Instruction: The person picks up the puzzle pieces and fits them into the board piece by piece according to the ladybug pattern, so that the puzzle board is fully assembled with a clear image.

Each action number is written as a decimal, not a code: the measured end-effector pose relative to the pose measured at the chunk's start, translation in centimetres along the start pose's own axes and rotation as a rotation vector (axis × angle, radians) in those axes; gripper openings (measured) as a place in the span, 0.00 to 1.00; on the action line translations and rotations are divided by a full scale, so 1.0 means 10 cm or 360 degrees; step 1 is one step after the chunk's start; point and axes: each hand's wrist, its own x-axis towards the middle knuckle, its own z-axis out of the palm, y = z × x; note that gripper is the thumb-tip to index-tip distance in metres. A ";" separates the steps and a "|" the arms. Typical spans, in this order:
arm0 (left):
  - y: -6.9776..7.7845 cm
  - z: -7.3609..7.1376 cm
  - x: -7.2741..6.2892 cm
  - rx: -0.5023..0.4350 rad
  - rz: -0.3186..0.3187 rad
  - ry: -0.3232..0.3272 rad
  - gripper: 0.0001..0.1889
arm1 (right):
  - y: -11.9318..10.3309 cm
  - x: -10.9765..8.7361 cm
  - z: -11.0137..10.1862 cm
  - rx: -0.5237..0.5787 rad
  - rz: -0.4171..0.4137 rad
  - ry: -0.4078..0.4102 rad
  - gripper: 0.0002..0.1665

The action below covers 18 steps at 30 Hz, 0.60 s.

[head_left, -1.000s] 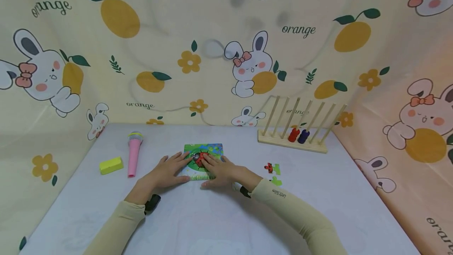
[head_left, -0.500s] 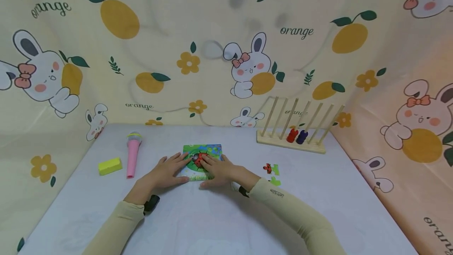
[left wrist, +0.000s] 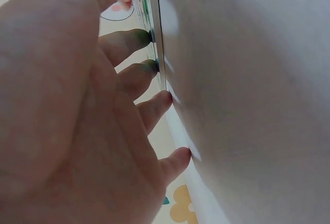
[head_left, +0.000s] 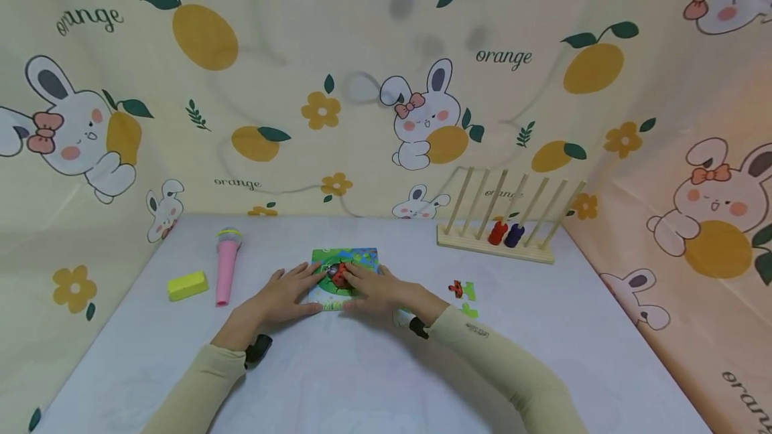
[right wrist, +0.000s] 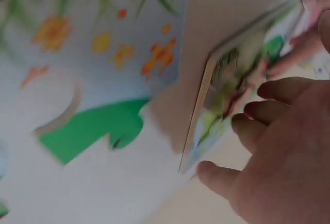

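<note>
We see one ladybug puzzle (head_left: 334,278) lying flat on the desk (head_left: 338,380), right between two hands. The left grip (head_left: 288,292) lies spread out at its left edge, with two fingertips touching the puzzle in the left wrist view. The right grip (head_left: 375,288) lies over its right side, with fingers stretched wide across the picture. Both are opened out, and we see neither one holding anything.

We count at least two loose bits near the right wrist: a ladybug piece (head_left: 458,288) and a green piece (head_left: 470,311). Up close, we also see a blurry flower piece (right wrist: 98,69), but we cannot tell how many bits there are in all.

We count one pink microphone (head_left: 226,266), one yellow block (head_left: 187,286) and one wooden rack (head_left: 488,244) with seven sticks. Red beads (head_left: 498,233) and blue beads (head_left: 515,235) sit side by side there, too small to count.
</note>
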 end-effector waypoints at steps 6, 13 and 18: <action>-0.02 0.00 -0.02 0.0004 0.0024 0.0017 0.40 | 0.34 -0.30 -0.16 0.0211 -0.0052 0.0213 0.31; -0.01 -0.03 -0.03 -0.0001 0.0019 0.0024 0.40 | 0.92 -0.82 -0.23 0.0395 0.0126 0.0323 0.16; 0.00 -0.03 -0.04 0.0002 0.0000 0.0021 0.40 | 1.23 -1.07 -0.20 0.0491 0.0263 0.0323 0.15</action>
